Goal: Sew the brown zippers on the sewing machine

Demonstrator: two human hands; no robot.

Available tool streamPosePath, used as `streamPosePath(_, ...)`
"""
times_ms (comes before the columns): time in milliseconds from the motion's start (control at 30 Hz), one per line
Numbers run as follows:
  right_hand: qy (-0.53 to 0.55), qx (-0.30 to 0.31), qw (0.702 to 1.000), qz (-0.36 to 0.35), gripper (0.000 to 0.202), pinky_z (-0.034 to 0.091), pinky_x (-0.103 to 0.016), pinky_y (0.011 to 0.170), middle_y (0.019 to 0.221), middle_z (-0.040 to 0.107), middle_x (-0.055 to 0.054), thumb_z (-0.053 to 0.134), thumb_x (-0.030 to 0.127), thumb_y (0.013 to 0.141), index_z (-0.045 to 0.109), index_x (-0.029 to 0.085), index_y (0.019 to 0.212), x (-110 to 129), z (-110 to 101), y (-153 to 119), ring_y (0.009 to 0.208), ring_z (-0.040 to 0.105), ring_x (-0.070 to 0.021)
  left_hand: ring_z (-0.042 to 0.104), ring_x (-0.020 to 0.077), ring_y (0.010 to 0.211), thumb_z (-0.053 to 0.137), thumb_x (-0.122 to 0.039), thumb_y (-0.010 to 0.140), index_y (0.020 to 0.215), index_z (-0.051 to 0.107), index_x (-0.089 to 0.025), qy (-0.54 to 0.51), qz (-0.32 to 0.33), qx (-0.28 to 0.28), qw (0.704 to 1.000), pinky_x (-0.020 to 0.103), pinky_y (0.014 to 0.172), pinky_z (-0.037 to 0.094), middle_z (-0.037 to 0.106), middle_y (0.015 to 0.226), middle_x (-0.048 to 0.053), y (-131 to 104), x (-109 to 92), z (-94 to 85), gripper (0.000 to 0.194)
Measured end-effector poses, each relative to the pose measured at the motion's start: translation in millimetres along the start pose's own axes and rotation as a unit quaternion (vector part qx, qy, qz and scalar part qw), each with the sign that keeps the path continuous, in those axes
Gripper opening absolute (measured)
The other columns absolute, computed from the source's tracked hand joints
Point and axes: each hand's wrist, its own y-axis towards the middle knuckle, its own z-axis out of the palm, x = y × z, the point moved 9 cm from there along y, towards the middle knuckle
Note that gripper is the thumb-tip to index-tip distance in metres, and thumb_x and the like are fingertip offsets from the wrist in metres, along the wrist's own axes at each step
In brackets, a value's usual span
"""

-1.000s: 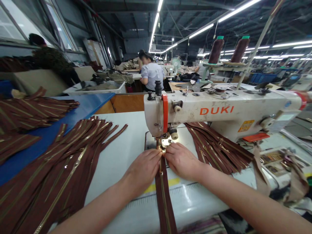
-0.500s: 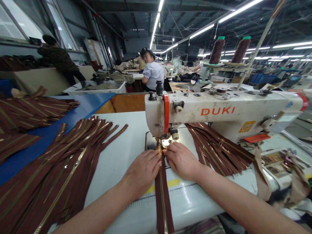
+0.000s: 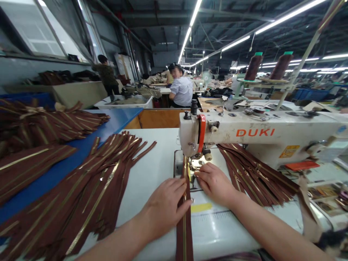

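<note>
Pinching the brown zipper (image 3: pixel 185 217) along its left edge, the left hand (image 3: pixel 165 206) has its fingers (image 3: pixel 179 185) curled flat against the tape. The right hand (image 3: pixel 216 183) rests fingers-down on the zipper's top end, right at the presser foot of the white sewing machine (image 3: pixel 258 134). The zipper runs straight back from the foot toward the person across the pale surface (image 3: pixel 152 159). Heaps of like zippers (image 3: pixel 89 195) lie left; more (image 3: pixel 255 174) lie under the machine arm. A white bin (image 3: pixel 123 103) of fabric stands behind.
</note>
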Motion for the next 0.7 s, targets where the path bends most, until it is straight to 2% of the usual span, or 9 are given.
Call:
streamPosePath(133, 0.009, -0.010, 1.000, -0.012, 0.023, 0.048, -0.037, 0.076, 0.085, 0.061, -0.010, 0.045, 0.013, 0.091, 0.067, 0.011, 0.097, 2.5, -3.4, -2.5, 0.085, 0.053, -0.0231, 0.059, 0.0287, 0.110, 0.066, -0.037, 0.080, 0.121, 0.055, -0.011, 0.004, 0.007, 0.019, 1.000, 0.045, 0.094, 0.051, 0.062, 0.121, 0.015, -49.7, -17.7, -16.4, 0.050)
streamPosePath(233, 0.002, -0.018, 0.999, -0.039, 0.026, 0.049, -0.042, 0.083, 0.096, 0.063, -0.012, 0.044, 0.013, 0.091, 0.064, 0.012, 0.108, 14.9, -4.2, -3.9, 0.092, 0.054, -0.0244, 0.058, 0.0291, 0.111, 0.069, -0.039, 0.077, 0.125, 0.052, -0.012, 0.016, 0.009, 0.024, 1.000, 0.043, 0.094, 0.052, 0.060, 0.125, 0.015, -74.6, -29.0, -22.0, 0.058)
streamPosePath(367, 0.008, 0.018, 0.997, -0.080, 0.040, 0.041, -0.049, 0.102, 0.129, 0.053, -0.016, 0.045, 0.013, 0.091, 0.050, 0.011, 0.130, 48.3, 4.8, -6.1, 0.121, 0.046, -0.0270, 0.060, 0.0250, 0.108, 0.057, -0.014, 0.074, 0.120, 0.054, -0.013, 0.012, 0.034, -0.012, 0.999, 0.035, 0.094, 0.052, 0.063, 0.120, 0.012, -87.2, -41.9, -25.0, 0.046)
streamPosePath(433, 0.026, 0.050, 0.996, -0.068, 0.041, 0.039, -0.047, 0.105, 0.134, 0.051, -0.015, 0.048, 0.017, 0.091, 0.050, 0.012, 0.132, 60.7, 12.0, -7.0, 0.125, 0.045, -0.0264, 0.063, 0.0224, 0.101, 0.047, -0.005, 0.070, 0.111, 0.059, -0.015, -0.004, 0.034, -0.025, 0.999, 0.032, 0.089, 0.053, 0.068, 0.110, 0.009, -89.7, -39.7, -27.3, 0.044)
streamPosePath(500, 0.048, 0.075, 0.995, -0.039, 0.040, 0.039, -0.046, 0.106, 0.133, 0.053, -0.013, 0.049, 0.020, 0.091, 0.052, 0.014, 0.131, 66.9, 16.1, -8.5, 0.123, 0.048, -0.0256, 0.066, 0.0202, 0.089, 0.041, -0.003, 0.069, 0.101, 0.064, -0.018, -0.044, -0.007, -0.030, 0.999, 0.029, 0.079, 0.056, 0.071, 0.096, 0.006, -90.4, -22.8, -34.5, 0.042)
streamPosePath(567, 0.063, 0.081, 0.995, -0.014, 0.044, 0.039, -0.045, 0.107, 0.135, 0.051, -0.014, 0.048, 0.020, 0.092, 0.048, 0.013, 0.135, 69.2, 13.6, -11.5, 0.125, 0.047, -0.0254, 0.067, 0.0192, 0.078, 0.040, -0.007, 0.071, 0.089, 0.067, -0.021, -0.098, -0.103, -0.032, 0.989, 0.028, 0.071, 0.056, 0.071, 0.084, 0.003, -90.7, 11.4, -49.0, 0.035)
streamPosePath(633, 0.069, 0.066, 0.995, 0.001, 0.048, 0.038, -0.045, 0.108, 0.139, 0.046, -0.015, 0.045, 0.020, 0.092, 0.042, 0.011, 0.139, 68.7, 4.3, -16.4, 0.128, 0.043, -0.0250, 0.067, 0.0203, 0.071, 0.044, -0.018, 0.075, 0.080, 0.069, -0.021, -0.145, -0.243, -0.037, 0.958, 0.029, 0.066, 0.055, 0.070, 0.074, 0.002, -94.7, 56.9, -70.9, 0.025)
streamPosePath(667, 0.071, 0.054, 0.996, 0.007, 0.048, 0.038, -0.044, 0.108, 0.140, 0.044, -0.016, 0.043, 0.020, 0.093, 0.040, 0.011, 0.140, 67.1, -2.0, -19.7, 0.129, 0.042, -0.0245, 0.066, 0.0209, 0.067, 0.047, -0.025, 0.075, 0.078, 0.069, -0.021, -0.166, -0.310, -0.039, 0.935, 0.029, 0.062, 0.054, 0.068, 0.068, 0.001, -98.1, 78.7, -83.9, 0.022)
streamPosePath(700, 0.072, 0.043, 0.996, 0.014, 0.047, 0.038, -0.044, 0.108, 0.141, 0.044, -0.016, 0.042, 0.020, 0.094, 0.040, 0.012, 0.140, 64.3, -8.5, -23.5, 0.130, 0.041, -0.0241, 0.064, 0.0211, 0.060, 0.048, -0.031, 0.076, 0.083, 0.069, -0.019, -0.174, -0.375, -0.063, 0.908, 0.028, 0.055, 0.051, 0.064, 0.059, 0.001, -102.7, 99.7, -102.1, 0.025)
